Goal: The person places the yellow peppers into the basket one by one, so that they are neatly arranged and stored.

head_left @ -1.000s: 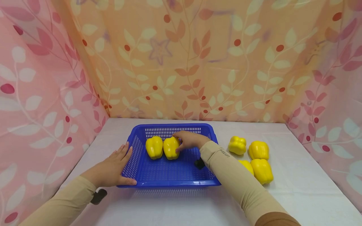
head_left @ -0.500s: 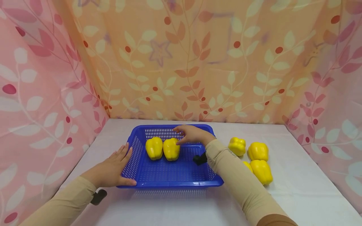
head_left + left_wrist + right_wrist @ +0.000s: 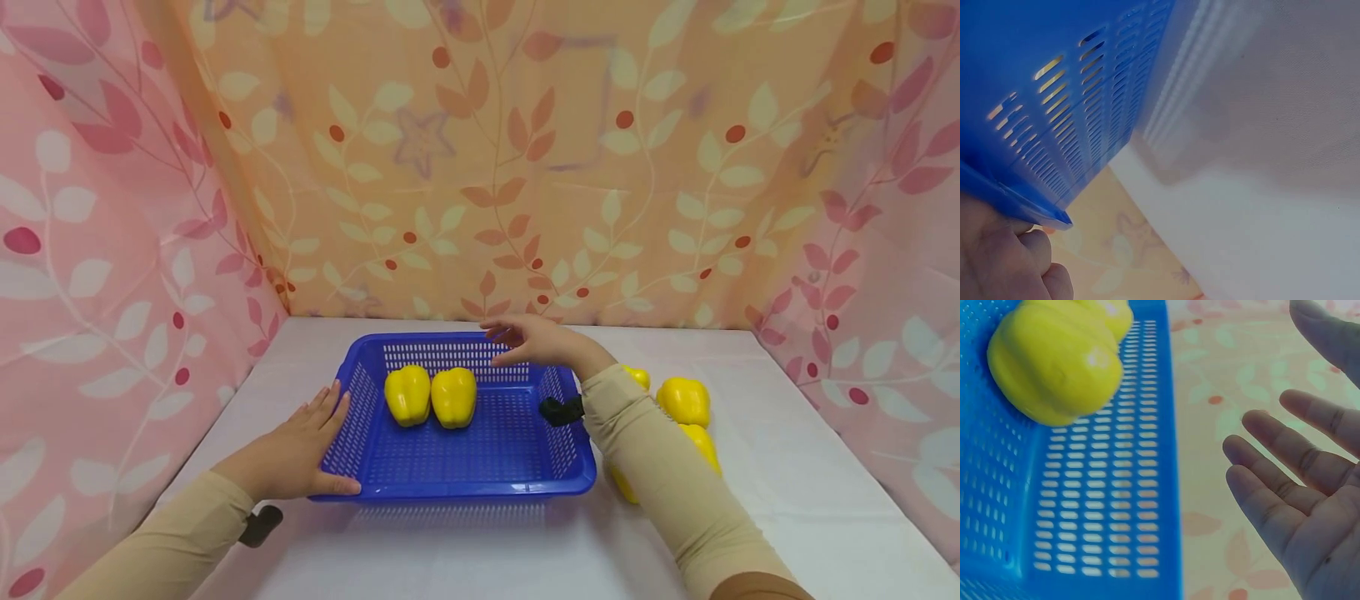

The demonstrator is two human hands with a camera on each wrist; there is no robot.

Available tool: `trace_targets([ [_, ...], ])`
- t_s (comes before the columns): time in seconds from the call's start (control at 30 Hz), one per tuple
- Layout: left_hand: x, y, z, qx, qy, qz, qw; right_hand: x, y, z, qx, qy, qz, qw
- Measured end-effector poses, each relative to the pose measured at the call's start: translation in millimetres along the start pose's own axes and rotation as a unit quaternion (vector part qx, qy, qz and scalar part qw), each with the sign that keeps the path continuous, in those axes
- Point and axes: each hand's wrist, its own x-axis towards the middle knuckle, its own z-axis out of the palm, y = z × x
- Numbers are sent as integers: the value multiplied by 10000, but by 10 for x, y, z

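Observation:
Two yellow bell peppers, a left one point(image 3: 408, 396) and a right one point(image 3: 453, 398), lie side by side in the blue plastic basket point(image 3: 457, 490). My left hand point(image 3: 296, 442) rests on the basket's left rim, fingers spread along it and thumb at the near corner. In the left wrist view, part of that hand point(image 3: 1007, 265) shows at the rim. My right hand point(image 3: 543, 343) hovers over the basket's far right part, holding nothing. Its fingers point(image 3: 1272, 500) are spread and relaxed in the right wrist view, apart from the basket's edge and the peppers.
Several more yellow bell peppers point(image 3: 684, 402) lie on the white tabletop point(image 3: 810, 467) right of the basket, partly hidden by the right sleeve point(image 3: 667, 475). Patterned cloth point(image 3: 487, 167) hangs behind the table and on both sides.
My right hand has let go of the right pepper in the basket, then risen and moved right. The peppers in the basket and my left hand stay in place.

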Motion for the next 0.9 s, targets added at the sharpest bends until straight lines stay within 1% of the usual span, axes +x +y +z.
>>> trace_targets([
  [0.13,-11,7,-9,-22,-8,13,10000,-116,18,-104,266,-4,69,9996],
  [0.2,-14,13,-17,-32,-33,6,10000,-175,37,-157,360,-4,-17,9993],
  [0.4,-14,33,-32,-105,-65,21,9999,-348,126,-300,414,35,-68,9991],
  [0.53,-16,37,-34,-90,-88,-4,9999,-459,184,-385,433,80,74,9990],
  [0.63,-17,40,-46,-74,-77,2,9999,-547,230,-450,375,192,225,9989],
  [0.8,-27,47,-68,-109,-58,7,9999,-696,328,-550,172,378,248,9988],
  [0.9,-29,48,-70,-109,-61,4,9999,-800,383,-613,92,446,349,9984],
])
